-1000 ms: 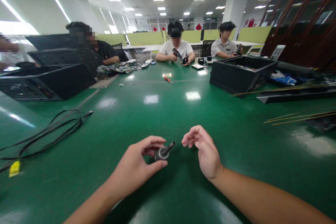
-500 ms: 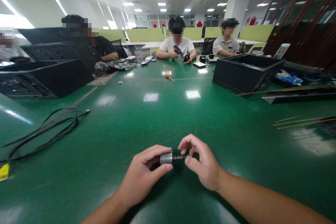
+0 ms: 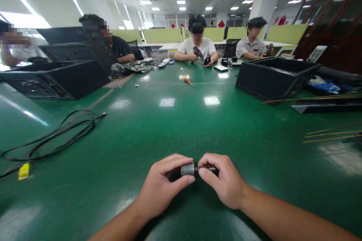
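Observation:
Low in the middle of the head view is a small grey metal cylinder point(image 3: 187, 169) with a thin shaft point(image 3: 210, 168) sticking out to the right. My left hand point(image 3: 162, 180) grips the cylinder between thumb and fingers. With thumb and forefinger, my right hand point(image 3: 224, 180) pinches the shaft just beside the cylinder's right end. The shaft's tip shows past those fingers, and most of the spring around it is hidden. The piece lies roughly level, just above the green table point(image 3: 169, 131).
Black cables point(image 3: 65, 135) with a yellow tag point(image 3: 24, 171) lie at left. Computer cases stand at left point(image 3: 56, 79) and right point(image 3: 271, 79). An orange screwdriver point(image 3: 187, 81) lies farther back. Thin rods point(image 3: 330, 135) are at right. Across the table, a co-worker point(image 3: 195, 45) holds a power drill point(image 3: 198, 52).
My right thumb and forefinger have closed on the shaft and moved nearer the cylinder, covering the spring. The view has shifted, so the surroundings appear farther right.

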A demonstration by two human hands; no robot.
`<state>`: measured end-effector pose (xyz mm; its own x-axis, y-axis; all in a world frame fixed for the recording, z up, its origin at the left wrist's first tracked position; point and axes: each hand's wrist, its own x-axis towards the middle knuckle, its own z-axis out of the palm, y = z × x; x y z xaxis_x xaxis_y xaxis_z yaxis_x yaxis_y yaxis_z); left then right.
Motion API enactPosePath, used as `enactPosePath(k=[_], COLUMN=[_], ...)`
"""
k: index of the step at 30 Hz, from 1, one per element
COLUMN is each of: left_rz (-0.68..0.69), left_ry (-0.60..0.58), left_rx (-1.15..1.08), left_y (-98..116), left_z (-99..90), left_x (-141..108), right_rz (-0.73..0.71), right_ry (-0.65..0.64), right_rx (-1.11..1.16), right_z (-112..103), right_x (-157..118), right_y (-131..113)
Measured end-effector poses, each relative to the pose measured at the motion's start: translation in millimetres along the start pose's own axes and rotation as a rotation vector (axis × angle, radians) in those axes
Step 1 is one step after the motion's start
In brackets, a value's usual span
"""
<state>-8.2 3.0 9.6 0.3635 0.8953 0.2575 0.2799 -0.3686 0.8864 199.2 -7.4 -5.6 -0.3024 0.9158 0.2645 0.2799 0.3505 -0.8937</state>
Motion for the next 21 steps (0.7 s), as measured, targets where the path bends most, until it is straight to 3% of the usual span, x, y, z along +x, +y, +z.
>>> enactPosePath(k=[13,21], left_rz=[-0.009,0.082], left_ry=[-0.027,0.006], left_rx=[0.098,0.205], left_y=[6,14], left_z=[-0.5,0.2], left_x=[-1,-4], right_rz=[0.009,-0.066], right_ry=[-0.048,-0.059], right_rx=[-0.005,0.03], right_z=[3,0], right_x=[-1,-1], right_y=[4,5])
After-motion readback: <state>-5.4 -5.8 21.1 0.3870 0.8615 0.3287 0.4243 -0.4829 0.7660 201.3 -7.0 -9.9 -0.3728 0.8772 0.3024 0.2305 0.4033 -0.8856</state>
